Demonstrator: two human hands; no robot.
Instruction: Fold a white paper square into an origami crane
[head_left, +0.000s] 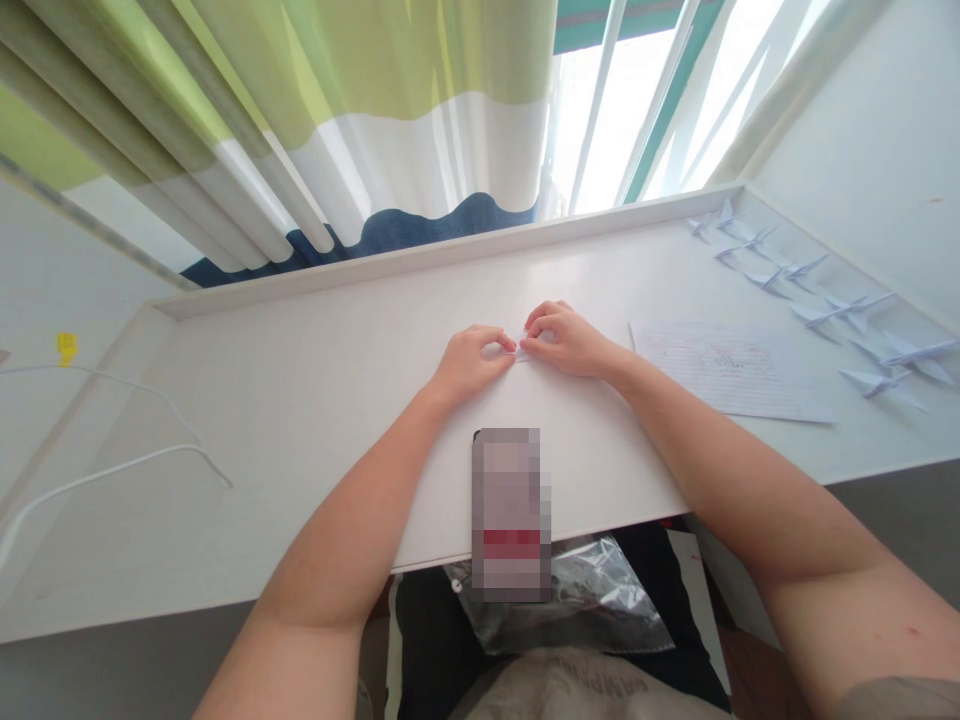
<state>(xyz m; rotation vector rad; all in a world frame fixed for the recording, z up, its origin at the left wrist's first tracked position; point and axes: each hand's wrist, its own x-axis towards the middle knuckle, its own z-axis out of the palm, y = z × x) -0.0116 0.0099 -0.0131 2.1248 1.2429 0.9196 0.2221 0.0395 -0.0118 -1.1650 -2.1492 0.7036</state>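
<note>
Left hand (469,362) and right hand (566,338) pinching small white folded paper (519,346) between fingertips, mid desk (300,400). Paper cranes (825,300) in row at right. Clear plastic bag (592,600) below desk edge, contents unclear

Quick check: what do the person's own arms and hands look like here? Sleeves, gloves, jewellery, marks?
Both arms are bare from the frame's lower edge to the fingertips: no sleeves show. The left hand and right hand wear no gloves, and no rings, watch or bracelets can be seen. One small reddish mark sits on the right upper arm near the lower right corner. Nails look short and unpainted, though they are small in frame.
</note>
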